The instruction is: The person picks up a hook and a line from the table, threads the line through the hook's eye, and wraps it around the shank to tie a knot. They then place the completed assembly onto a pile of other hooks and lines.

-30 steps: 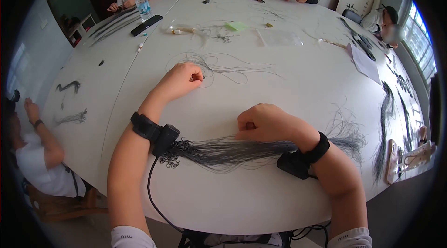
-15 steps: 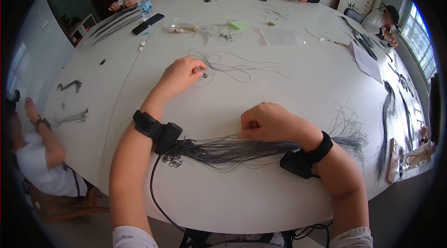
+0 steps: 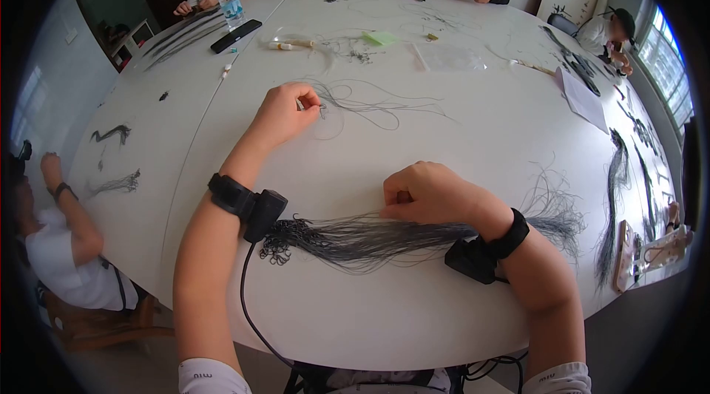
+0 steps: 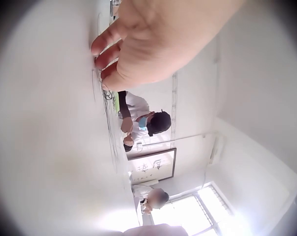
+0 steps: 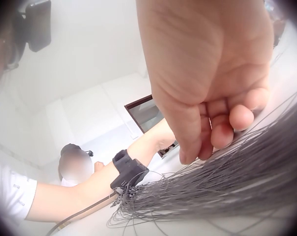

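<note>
Left hand (image 3: 285, 113) has edged forward, pinching one wire bunch (image 3: 342, 104), right hand (image 3: 427, 191) loosely curled beside one larger bundle (image 3: 370, 243).

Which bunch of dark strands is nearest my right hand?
The thick bundle with looped ends at its left: it alone lies beside your right hand. All others are farther away.

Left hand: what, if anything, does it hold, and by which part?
The left hand appears to pinch the loose strands at their looped left end; how many it grips cannot be told.
</note>
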### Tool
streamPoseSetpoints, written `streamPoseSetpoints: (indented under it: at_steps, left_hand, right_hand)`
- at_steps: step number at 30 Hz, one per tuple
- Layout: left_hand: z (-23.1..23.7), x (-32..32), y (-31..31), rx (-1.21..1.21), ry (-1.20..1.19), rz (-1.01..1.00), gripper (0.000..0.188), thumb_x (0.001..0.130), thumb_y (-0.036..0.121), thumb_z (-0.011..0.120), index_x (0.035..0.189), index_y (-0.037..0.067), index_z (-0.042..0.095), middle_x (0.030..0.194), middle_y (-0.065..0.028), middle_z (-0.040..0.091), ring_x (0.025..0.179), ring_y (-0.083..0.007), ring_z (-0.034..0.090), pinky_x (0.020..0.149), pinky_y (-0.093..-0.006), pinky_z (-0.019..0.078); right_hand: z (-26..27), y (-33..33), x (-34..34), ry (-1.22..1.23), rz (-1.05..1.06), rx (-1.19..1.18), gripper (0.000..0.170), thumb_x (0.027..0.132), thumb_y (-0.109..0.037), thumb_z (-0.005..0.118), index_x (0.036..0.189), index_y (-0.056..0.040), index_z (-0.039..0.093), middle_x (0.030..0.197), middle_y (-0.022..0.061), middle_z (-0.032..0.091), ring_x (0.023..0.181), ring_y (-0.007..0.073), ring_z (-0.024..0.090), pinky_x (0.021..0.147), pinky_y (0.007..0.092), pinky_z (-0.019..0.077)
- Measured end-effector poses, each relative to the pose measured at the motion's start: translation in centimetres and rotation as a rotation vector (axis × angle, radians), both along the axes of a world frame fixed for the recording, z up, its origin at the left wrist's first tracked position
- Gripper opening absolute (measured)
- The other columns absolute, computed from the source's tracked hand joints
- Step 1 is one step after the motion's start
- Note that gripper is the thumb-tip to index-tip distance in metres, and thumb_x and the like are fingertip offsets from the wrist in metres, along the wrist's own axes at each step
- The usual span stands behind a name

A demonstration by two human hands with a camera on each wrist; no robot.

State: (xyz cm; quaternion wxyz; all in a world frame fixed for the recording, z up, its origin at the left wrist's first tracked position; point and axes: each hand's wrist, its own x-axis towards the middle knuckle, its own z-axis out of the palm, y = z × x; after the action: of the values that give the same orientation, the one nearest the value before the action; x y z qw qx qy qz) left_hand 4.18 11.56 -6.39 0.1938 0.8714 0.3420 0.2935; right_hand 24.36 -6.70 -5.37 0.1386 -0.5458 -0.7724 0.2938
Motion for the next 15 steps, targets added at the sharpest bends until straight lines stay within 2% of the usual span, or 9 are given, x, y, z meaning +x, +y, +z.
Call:
streamPoseSetpoints:
  at_steps: [7,9,10,12,15]
  left_hand:
    - [1.5,-0.6,-0.1,-0.213,-0.120,0.021,0.008,0.069,0.006,0.064,0.076,0.003,0.059,0.070,-0.0023,0.061,0.058,-0.0082,0.054,0.052,-0.0244,0.0454]
    - [2.2,-0.6,-0.6,-0.316,-0.202,0.018,0.007,0.072,0.007,0.064,0.076,0.005,0.059,0.068,0.0009,0.058,0.057,-0.0059,0.051,0.047,-0.0205,0.0414]
    - [2.4,-0.7,-0.6,-0.317,-0.202,0.018,0.007,0.072,0.007,0.064,0.076,0.005,0.059,0.068,0.0009,0.058,0.057,-0.0059,0.051,0.047,-0.0205,0.0414]
    - [2.6,-0.8,-0.6,-0.400,-0.271,-0.064,0.006,0.075,0.010,0.064,0.077,0.006,0.060,0.068,0.0025,0.056,0.057,-0.0048,0.050,0.044,-0.0178,0.0384]
    - [2.7,-1.1,-0.4,-0.489,-0.273,-0.060,0.009,0.076,0.015,0.065,0.080,0.008,0.062,0.071,0.0029,0.058,0.060,-0.0054,0.051,0.046,-0.0188,0.0382]
  right_hand:
    - [0.0,0.0,0.1,0.002,0.003,0.010,0.018,0.077,-0.023,0.068,0.074,-0.0054,0.062,0.062,0.0051,0.061,0.056,0.0166,0.058,0.056,0.0286,0.0445]
    - [0.5,-0.1,0.0,-0.014,-0.015,-0.063,0.022,0.078,-0.026,0.066,0.074,-0.0049,0.062,0.069,0.0082,0.063,0.066,0.0250,0.060,0.061,0.0344,0.0462]
    - [0.3,0.0,0.0,-0.014,-0.015,-0.064,0.022,0.078,-0.026,0.066,0.074,-0.0049,0.062,0.069,0.0082,0.063,0.066,0.0250,0.060,0.061,0.0344,0.0462]
    - [-0.2,0.0,0.1,0.010,0.002,0.002,0.018,0.077,-0.023,0.067,0.075,-0.0050,0.062,0.062,0.0050,0.061,0.056,0.0159,0.058,0.056,0.0283,0.0445]
    - [0.1,0.0,0.0,0.005,-0.001,-0.023,0.019,0.078,-0.023,0.067,0.076,-0.0047,0.062,0.062,0.0051,0.062,0.056,0.0157,0.058,0.056,0.0281,0.0444]
